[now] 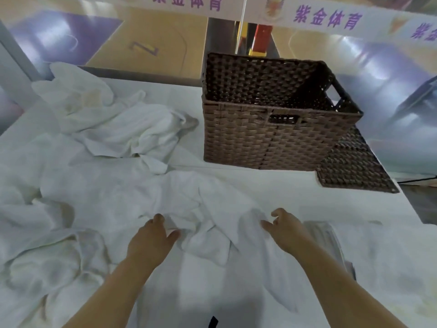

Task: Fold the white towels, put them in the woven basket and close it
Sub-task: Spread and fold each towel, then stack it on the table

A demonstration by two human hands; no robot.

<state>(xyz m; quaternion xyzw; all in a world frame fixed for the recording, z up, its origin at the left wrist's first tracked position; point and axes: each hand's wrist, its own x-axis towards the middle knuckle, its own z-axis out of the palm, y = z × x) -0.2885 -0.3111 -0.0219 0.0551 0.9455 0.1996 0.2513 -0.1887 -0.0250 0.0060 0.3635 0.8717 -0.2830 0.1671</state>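
Note:
A brown woven basket [267, 138] stands open at the back right of the white table [307, 197], and nothing shows inside it. Its flat woven lid [354, 166] lies against the basket's right side. A crumpled white towel [208, 223] lies in front of me. My left hand [151, 237] rests on the towel's left part with fingers loosely spread. My right hand [283, 228] touches its right part, fingers slightly curled, holding nothing that I can make out. More rumpled white towels [123, 129] are piled at the left.
Another heap of white towels [47, 256] fills the near left. A folded pale cloth [326, 235] lies just right of my right hand. Beyond the table's far edge is a shiny purple and tan floor [146, 48] with a red post [261, 39].

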